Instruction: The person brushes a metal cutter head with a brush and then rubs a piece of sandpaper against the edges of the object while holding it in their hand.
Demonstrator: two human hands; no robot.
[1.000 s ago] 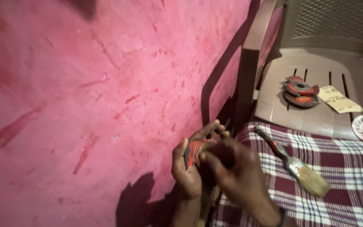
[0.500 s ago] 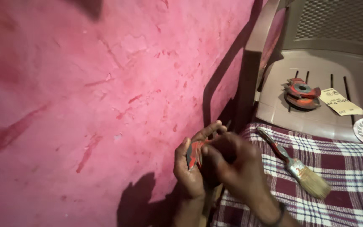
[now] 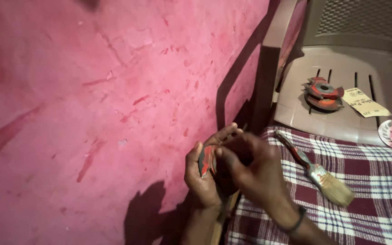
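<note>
Left hand [image 3: 201, 174] curled shut around a small red-and-dark disc [image 3: 207, 159], held on edge close to the pink wall [image 3: 91, 100]. Right hand [image 3: 246, 165] closed over the same disc from the other side, fingers pressed against it. Just beside, on checked cloth [image 3: 368, 190]: a paintbrush [image 3: 316, 170]. Farther off, on a plastic chair [image 3: 341, 59]: a stack of orange discs [image 3: 323, 93].

Paintbrush [image 3: 316, 170] on plaid cloth [image 3: 377, 181]; cutter head [image 3: 324, 93], paper slip [image 3: 365, 102] on plastic chair [image 3: 341, 54]; pink wall [image 3: 91, 90].
</note>
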